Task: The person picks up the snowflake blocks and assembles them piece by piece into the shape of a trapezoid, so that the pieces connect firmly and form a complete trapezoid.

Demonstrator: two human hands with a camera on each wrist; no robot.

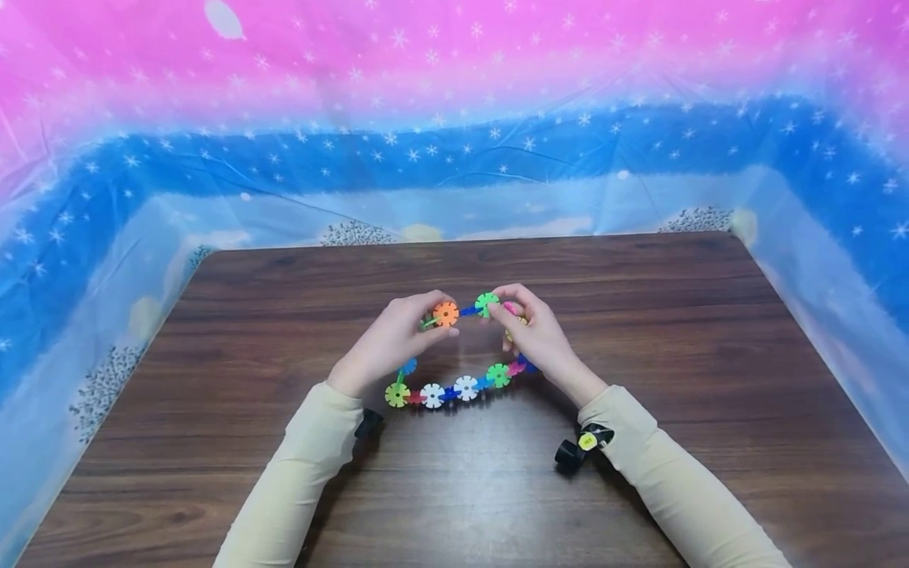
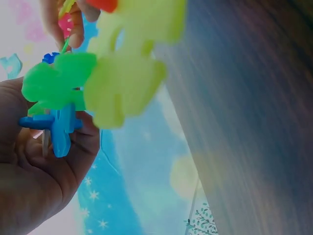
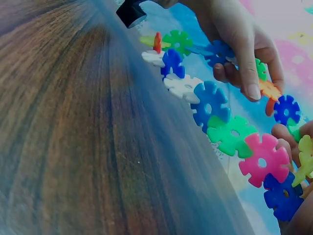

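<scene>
Snowflake-shaped plastic discs, slotted edge to edge, form a colourful ring between my hands. My left hand (image 1: 383, 339) pinches an orange disc (image 1: 446, 306) at the ring's far side. Opposite it, my right hand (image 1: 540, 335) grips a green disc (image 1: 486, 300) between thumb and fingers. A dark blue disc (image 3: 286, 105) joins these two. The near side sags low over the table, with white discs (image 1: 466, 380), another green disc (image 1: 499, 369) and a pink disc (image 3: 270, 149). Close to the left wrist camera, a yellow disc (image 2: 127, 73) hangs beside a blue one (image 2: 61, 129).
The brown wooden table (image 1: 213, 442) extends around both forearms. A pink and blue snowflake-patterned cloth (image 1: 454, 158) hangs behind and along its sides. Black wrist-worn devices (image 1: 570, 456) sit below the cuffs.
</scene>
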